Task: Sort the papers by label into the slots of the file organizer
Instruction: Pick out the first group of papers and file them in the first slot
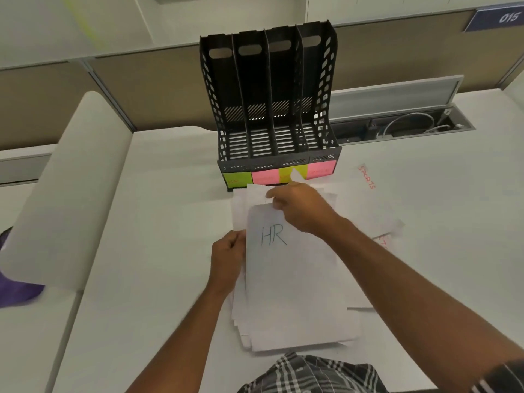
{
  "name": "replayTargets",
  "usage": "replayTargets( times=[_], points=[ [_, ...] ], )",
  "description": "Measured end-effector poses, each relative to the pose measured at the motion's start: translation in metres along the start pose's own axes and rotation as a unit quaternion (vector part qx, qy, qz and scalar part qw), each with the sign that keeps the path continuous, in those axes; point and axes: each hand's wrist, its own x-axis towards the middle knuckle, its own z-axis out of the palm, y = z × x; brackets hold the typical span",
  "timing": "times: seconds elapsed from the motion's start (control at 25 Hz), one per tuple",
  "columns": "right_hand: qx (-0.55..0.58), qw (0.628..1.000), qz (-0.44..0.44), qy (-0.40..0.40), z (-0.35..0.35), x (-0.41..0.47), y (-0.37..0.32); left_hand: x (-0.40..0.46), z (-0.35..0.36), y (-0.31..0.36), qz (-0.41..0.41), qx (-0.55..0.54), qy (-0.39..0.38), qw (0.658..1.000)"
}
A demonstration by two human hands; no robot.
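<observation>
Hands [303,208] grip papers' [295,293] edges; organizer [272,95] beyond.

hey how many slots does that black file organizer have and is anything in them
4. The black perforated plastic file organizer stands upright at the desk's far edge with four slots side by side: far left, centre-left, centre-right, far right. All four look empty.

Writing on the sticky labels [279,175] below the organizer slots is too blurred to read. The right hand [300,207] covers the stack's upper sheets [256,194]. Frame bottom crops both forearms.
</observation>
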Motion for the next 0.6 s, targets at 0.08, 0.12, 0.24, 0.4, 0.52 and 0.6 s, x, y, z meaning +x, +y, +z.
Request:
replayTargets(
  times=[0.08, 0.12, 0.24, 0.4, 0.52, 0.6],
  points=[
    [0.044, 0.995, 0.023, 0.090, 0.005, -0.008, 0.012, -0.001, 0.000, -0.003, -0.016, -0.035, -0.003, 0.999],
    [0.055, 0.993, 0.023, 0.098, 0.008, -0.012, 0.016, -0.001, 0.002, -0.005, -0.022, -0.046, -0.017, 0.999],
    [0.102, 0.990, 0.022, 0.097, 0.017, -0.019, 0.021, -0.002, 0.010, -0.009, -0.007, -0.013, -0.031, 0.999],
    [0.236, 0.904, 0.137, 0.329, 0.015, -0.034, 0.041, 0.005, 0.008, -0.011, -0.001, -0.003, 0.003, 1.000],
    [0.340, 0.837, 0.251, 0.349, 0.016, -0.062, 0.066, 0.010, -0.003, -0.012, -0.013, -0.012, 0.023, 1.000],
    [0.374, 0.848, 0.276, 0.256, 0.030, -0.082, 0.076, 0.013, -0.007, -0.013, -0.019, -0.028, 0.026, 0.999]
  ],
)
